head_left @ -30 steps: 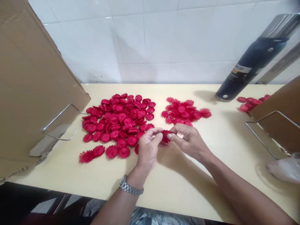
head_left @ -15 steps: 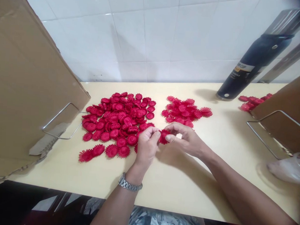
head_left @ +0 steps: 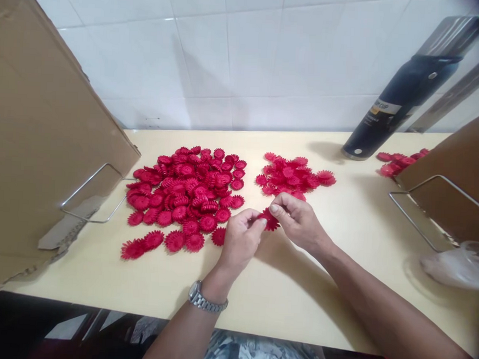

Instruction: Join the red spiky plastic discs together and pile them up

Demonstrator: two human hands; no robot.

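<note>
Left hand (head_left: 240, 239) beside right hand (head_left: 299, 222)

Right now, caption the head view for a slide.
Left hand pinches a red toothed disc, right hand at its edge, near a larger pile and smaller pile.

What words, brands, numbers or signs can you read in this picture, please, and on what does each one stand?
"CUP": on the pale label of the dark blue bottle; the lettering just before it is too blurred to read.
Print on the bottle below that label: too small and blurred to read.
Small dark marks low on the tiled wall: too small to tell whether they are writing.
</note>
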